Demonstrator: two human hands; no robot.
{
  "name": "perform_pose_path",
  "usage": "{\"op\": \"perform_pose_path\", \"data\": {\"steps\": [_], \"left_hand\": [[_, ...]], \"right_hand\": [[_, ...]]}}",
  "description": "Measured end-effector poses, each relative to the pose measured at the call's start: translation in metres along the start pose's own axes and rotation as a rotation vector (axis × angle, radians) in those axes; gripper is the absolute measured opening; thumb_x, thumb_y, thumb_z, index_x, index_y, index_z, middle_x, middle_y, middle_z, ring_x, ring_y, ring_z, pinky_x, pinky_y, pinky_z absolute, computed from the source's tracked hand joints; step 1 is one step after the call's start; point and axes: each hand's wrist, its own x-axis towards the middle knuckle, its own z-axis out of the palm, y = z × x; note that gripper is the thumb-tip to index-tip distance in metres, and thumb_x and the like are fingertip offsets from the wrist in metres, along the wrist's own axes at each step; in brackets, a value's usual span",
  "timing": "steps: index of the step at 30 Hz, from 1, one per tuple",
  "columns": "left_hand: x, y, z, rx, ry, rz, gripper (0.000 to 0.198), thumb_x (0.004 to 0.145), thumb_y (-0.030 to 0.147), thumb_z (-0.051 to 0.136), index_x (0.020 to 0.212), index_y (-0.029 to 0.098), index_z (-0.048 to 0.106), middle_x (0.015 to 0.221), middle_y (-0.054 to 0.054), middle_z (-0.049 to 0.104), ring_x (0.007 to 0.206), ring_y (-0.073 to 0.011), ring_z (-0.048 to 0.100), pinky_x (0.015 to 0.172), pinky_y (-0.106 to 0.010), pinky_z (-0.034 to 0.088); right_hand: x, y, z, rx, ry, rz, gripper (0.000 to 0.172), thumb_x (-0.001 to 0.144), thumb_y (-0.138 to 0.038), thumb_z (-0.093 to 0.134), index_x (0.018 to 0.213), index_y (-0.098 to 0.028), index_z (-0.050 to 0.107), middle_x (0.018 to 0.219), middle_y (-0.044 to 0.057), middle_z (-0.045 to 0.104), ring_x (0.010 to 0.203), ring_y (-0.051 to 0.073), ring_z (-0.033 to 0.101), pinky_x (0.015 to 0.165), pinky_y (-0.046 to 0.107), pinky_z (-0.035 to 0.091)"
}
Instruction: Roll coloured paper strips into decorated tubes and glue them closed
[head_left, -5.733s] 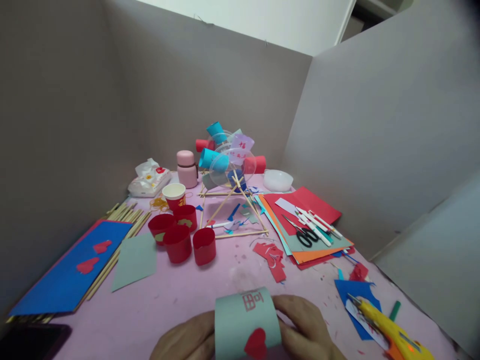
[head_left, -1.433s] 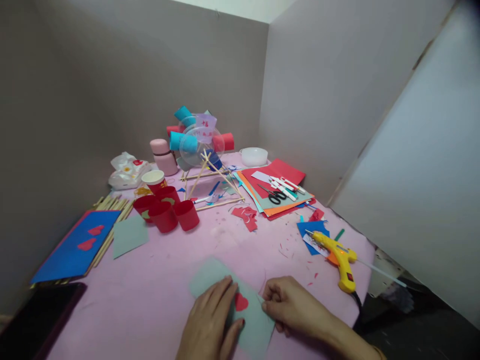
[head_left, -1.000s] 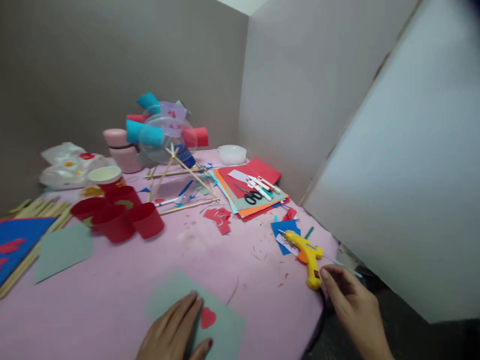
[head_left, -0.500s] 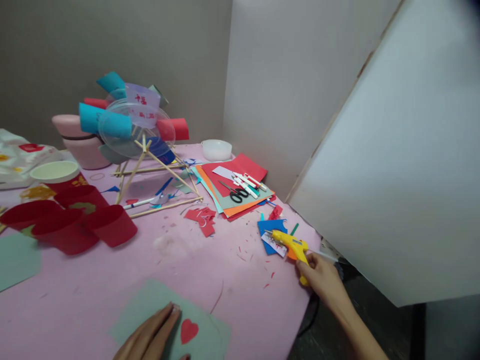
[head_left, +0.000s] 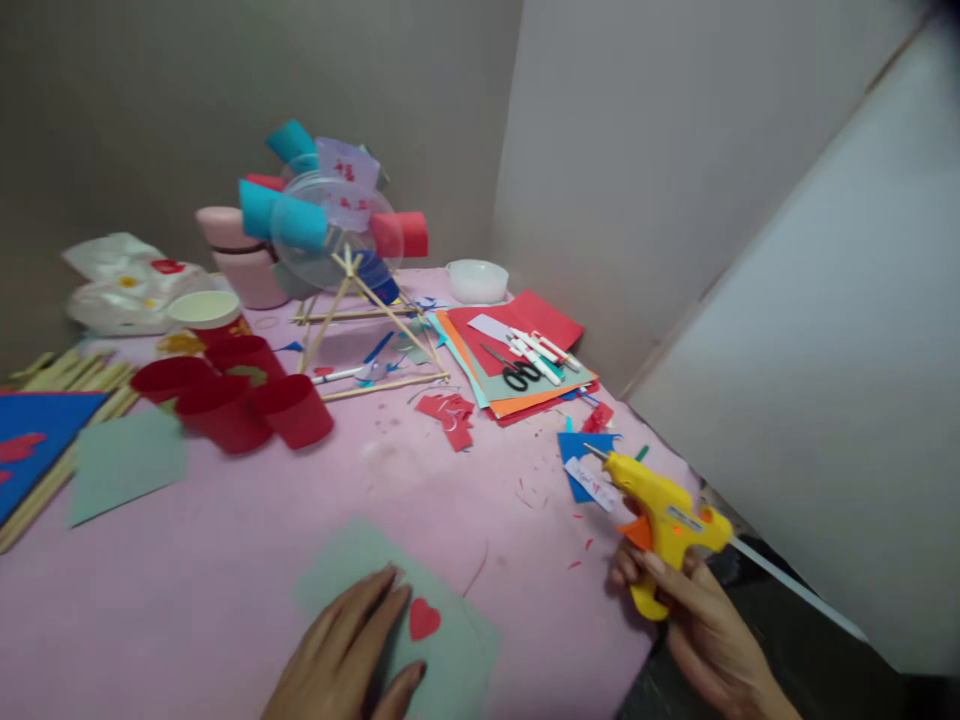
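My left hand [head_left: 345,655] lies flat with fingers stretched out on a grey-green paper sheet [head_left: 457,650] at the near edge of the pink table [head_left: 247,540]. A red paper heart [head_left: 424,618] is stuck on the sheet just right of my fingertips. My right hand [head_left: 690,610] is closed round the handle of a yellow hot glue gun [head_left: 664,510], lifted off the table at the right edge, its nozzle pointing left and away. A glue stick juts out behind the gun.
Several red paper cups [head_left: 232,400] stand left of centre. Behind them is a stick-framed wheel of paper tubes [head_left: 330,230], a pink flask [head_left: 240,265] and a white bowl [head_left: 476,280]. Coloured paper with scissors [head_left: 514,375] and pens lies at right. Grey partition walls enclose the table.
My right hand left the paper sheet, reached to the table's right edge, gripped the glue gun and lifted it. My left hand stayed flat on the sheet.
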Motion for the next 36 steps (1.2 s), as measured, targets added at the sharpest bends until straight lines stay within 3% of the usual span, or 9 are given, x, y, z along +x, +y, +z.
{"op": "perform_pose_path", "data": {"steps": [5, 9, 11, 16, 24, 27, 31, 36], "left_hand": [[0.017, 0.025, -0.018, 0.039, -0.05, -0.128, 0.042, 0.076, 0.047, 0.06, 0.109, 0.02, 0.06, 0.11, -0.009, 0.067, 0.097, -0.0255, 0.063, 0.075, -0.035, 0.056], [0.024, 0.036, -0.018, 0.029, -0.124, -0.244, 0.037, 0.077, 0.043, 0.06, 0.106, 0.02, 0.061, 0.107, -0.009, 0.065, 0.097, -0.0267, 0.06, 0.078, -0.04, 0.054], [0.024, 0.038, -0.017, 0.029, -0.146, -0.26, 0.036, 0.078, 0.043, 0.059, 0.107, 0.02, 0.061, 0.108, -0.01, 0.064, 0.098, -0.0275, 0.059, 0.079, -0.042, 0.053], [0.022, 0.038, -0.013, 0.043, -0.141, -0.223, 0.034, 0.081, 0.039, 0.057, 0.108, 0.019, 0.061, 0.109, -0.01, 0.063, 0.099, -0.0278, 0.056, 0.082, -0.044, 0.05], [0.02, 0.038, -0.015, 0.048, -0.119, -0.18, 0.031, 0.081, 0.042, 0.057, 0.101, 0.018, 0.062, 0.108, -0.011, 0.065, 0.099, -0.0272, 0.059, 0.08, -0.041, 0.052], [0.018, 0.037, -0.015, 0.072, -0.106, -0.146, 0.04, 0.08, 0.048, 0.057, 0.105, 0.016, 0.06, 0.108, -0.013, 0.066, 0.1, -0.0268, 0.06, 0.08, -0.039, 0.053], [0.015, 0.037, -0.015, 0.134, -0.147, -0.094, 0.072, 0.072, 0.059, 0.058, 0.123, 0.009, 0.049, 0.12, -0.018, 0.061, 0.108, -0.0318, 0.056, 0.082, -0.042, 0.053], [0.014, 0.038, -0.013, 0.162, -0.21, -0.111, 0.084, 0.067, 0.059, 0.061, 0.13, 0.007, 0.041, 0.13, -0.021, 0.053, 0.117, -0.0372, 0.048, 0.086, -0.049, 0.049]], "right_hand": [[-0.017, 0.017, 0.018, -0.179, -0.255, 0.189, 0.033, 0.068, -0.044, 0.072, 0.088, -0.019, 0.067, 0.063, 0.001, 0.059, 0.058, 0.016, 0.053, 0.054, 0.027, 0.041], [-0.028, 0.032, 0.029, -0.298, -0.273, 0.221, 0.037, 0.062, -0.05, 0.075, 0.085, -0.022, 0.071, 0.083, 0.006, 0.067, 0.069, 0.019, 0.058, 0.065, 0.03, 0.044], [-0.032, 0.035, 0.033, -0.34, -0.305, 0.232, 0.037, 0.06, -0.053, 0.074, 0.082, -0.023, 0.072, 0.083, 0.006, 0.068, 0.074, 0.022, 0.059, 0.071, 0.033, 0.044], [-0.036, 0.037, 0.035, -0.514, -0.335, 0.294, 0.037, 0.063, -0.057, 0.068, 0.082, -0.025, 0.073, 0.084, 0.006, 0.069, 0.073, 0.024, 0.059, 0.069, 0.036, 0.045], [-0.036, 0.033, 0.035, -0.576, -0.325, 0.28, 0.042, 0.06, -0.06, 0.069, 0.084, -0.025, 0.075, 0.091, 0.009, 0.071, 0.091, 0.033, 0.06, 0.083, 0.043, 0.044], [-0.037, 0.029, 0.038, -0.604, -0.326, 0.282, 0.048, 0.061, -0.061, 0.068, 0.092, -0.025, 0.074, 0.101, 0.008, 0.071, 0.102, 0.034, 0.059, 0.093, 0.043, 0.042], [-0.037, 0.024, 0.039, -0.607, -0.408, 0.255, 0.061, 0.066, -0.064, 0.062, 0.111, -0.024, 0.067, 0.118, 0.008, 0.065, 0.111, 0.033, 0.056, 0.102, 0.041, 0.036], [-0.036, 0.023, 0.04, -0.611, -0.433, 0.266, 0.062, 0.066, -0.063, 0.063, 0.11, -0.02, 0.068, 0.123, 0.011, 0.062, 0.114, 0.036, 0.053, 0.102, 0.046, 0.036]]}}
